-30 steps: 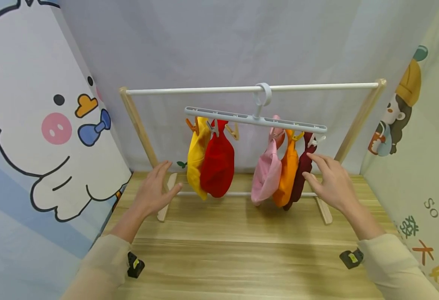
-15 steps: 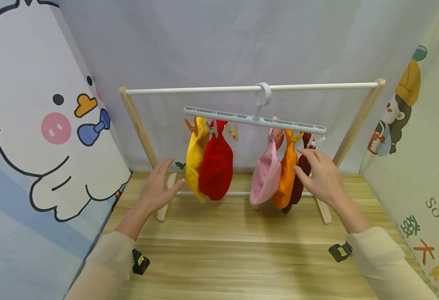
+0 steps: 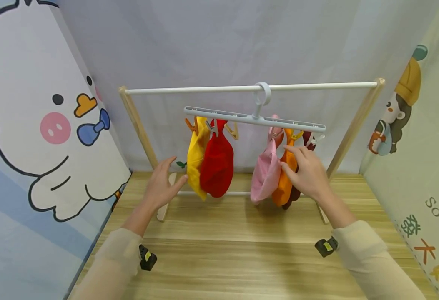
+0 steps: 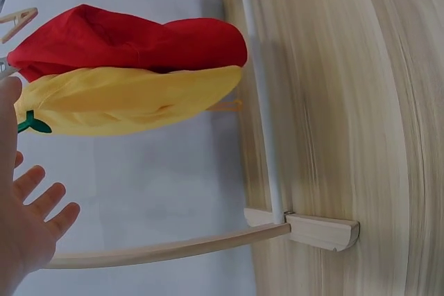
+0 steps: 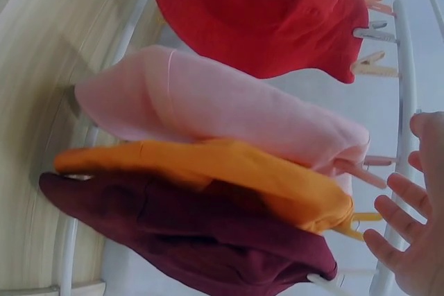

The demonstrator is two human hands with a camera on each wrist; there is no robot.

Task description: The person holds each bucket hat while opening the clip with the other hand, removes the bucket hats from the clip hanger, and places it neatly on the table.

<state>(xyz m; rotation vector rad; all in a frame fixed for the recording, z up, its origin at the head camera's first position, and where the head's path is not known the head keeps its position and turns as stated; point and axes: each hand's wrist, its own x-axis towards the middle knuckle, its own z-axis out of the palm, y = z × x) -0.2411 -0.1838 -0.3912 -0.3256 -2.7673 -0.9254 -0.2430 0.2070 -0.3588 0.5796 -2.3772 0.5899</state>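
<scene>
A light grey clip hanger (image 3: 256, 120) hangs by its ring from a white rail. Clothespins hold several cloth hats below it: a yellow hat (image 3: 196, 162) and a red hat (image 3: 217, 168) on the left half, a pink hat (image 3: 265, 173), an orange hat (image 5: 208, 161) and a maroon hat (image 5: 201, 240) on the right half. My left hand (image 3: 162, 183) is held up beside the yellow hat, fingers spread and holding nothing. My right hand (image 3: 307, 173), also holding nothing, overlaps the orange and maroon hats in the head view; its fingers are extended.
The drying rack has wooden side posts (image 3: 139, 127), a white top rail (image 3: 204, 90) and a white lower bar (image 4: 260, 95). It stands on a wood-grain table (image 3: 234, 258). A bare beige clothespin (image 3: 232, 132) hangs beside the red hat. Printed curtains enclose both sides.
My right hand has moved left, from beside the maroon hat to in front of the orange one. My left hand has shifted slightly right toward the yellow hat. The hats hang almost unchanged.
</scene>
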